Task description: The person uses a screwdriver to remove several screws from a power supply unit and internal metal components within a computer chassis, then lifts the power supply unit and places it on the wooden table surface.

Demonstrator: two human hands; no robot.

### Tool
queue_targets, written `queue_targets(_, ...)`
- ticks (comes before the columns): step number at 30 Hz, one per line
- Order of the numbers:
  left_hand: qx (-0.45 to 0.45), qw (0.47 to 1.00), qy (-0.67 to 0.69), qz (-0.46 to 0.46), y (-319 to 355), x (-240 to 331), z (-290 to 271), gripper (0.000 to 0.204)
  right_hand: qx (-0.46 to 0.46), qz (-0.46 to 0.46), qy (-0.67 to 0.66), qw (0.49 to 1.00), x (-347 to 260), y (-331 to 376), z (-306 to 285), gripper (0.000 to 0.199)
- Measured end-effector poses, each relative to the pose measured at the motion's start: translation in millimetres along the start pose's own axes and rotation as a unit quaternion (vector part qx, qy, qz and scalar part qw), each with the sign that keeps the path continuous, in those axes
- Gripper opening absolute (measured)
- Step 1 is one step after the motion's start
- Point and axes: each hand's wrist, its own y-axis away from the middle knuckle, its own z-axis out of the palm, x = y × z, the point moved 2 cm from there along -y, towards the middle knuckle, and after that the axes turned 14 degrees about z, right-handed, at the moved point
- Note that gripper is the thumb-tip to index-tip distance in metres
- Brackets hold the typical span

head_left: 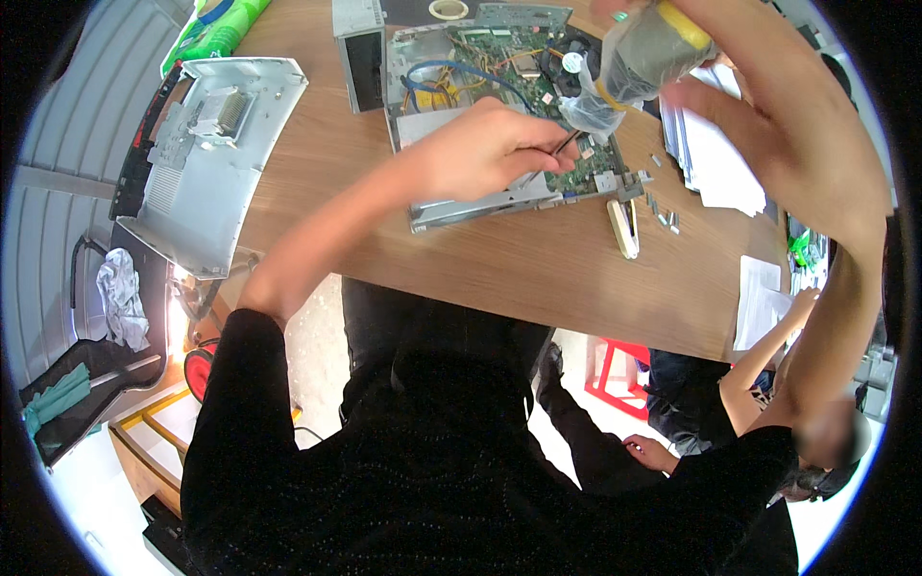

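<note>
On the wooden bench (538, 278) lies one opened metal computer case (499, 106), its green circuit board bare, near the twelve o'clock edge. The left hand (480, 149) has its fingers pinched shut on one thin dark tool (557, 154) touching that board, and the right hand (759, 86), at one o'clock, has its fingers wrapped round one crinkled clear plastic bag (634, 62). One curved grey plastic panel (216, 154) sits at ten o'clock and one white paper stack (715, 158) at two.
</note>
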Motion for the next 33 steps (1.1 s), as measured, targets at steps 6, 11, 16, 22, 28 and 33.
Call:
queue_targets(6,-0.021,0.995,-0.093,0.005,1.7,4.4,2.0,0.013,0.043,0.05,-0.007,0.998,-9.0,4.5,0.5,0.027)
queue_targets(11,-0.026,0.992,-0.113,0.043,-5.4,5.2,0.2,0.016,0.018,0.007,0.002,1.0,-6.6,3.9,-4.3,0.03)
queue_targets(16,-0.024,0.996,-0.076,0.033,-3.2,9.7,-1.2,0.019,0.081,0.061,-0.022,0.995,-16.2,7.8,-0.9,0.026)
queue_targets(22,-0.032,0.992,-0.119,0.014,-3.1,13.9,-3.7,0.012,0.016,0.121,0.115,0.986,-20.4,8.2,-7.3,0.034)
queue_targets(28,-0.015,0.999,-0.036,0.023,-2.9,9.5,-1.8,0.013,0.048,0.096,-0.069,0.992,-6.6,17.4,-0.3,0.027)
queue_targets(33,-0.023,0.993,-0.119,0.011,3.8,11.7,3.8,0.013,0.019,0.18,0.035,0.983,-8.0,21.9,5.2,0.019)
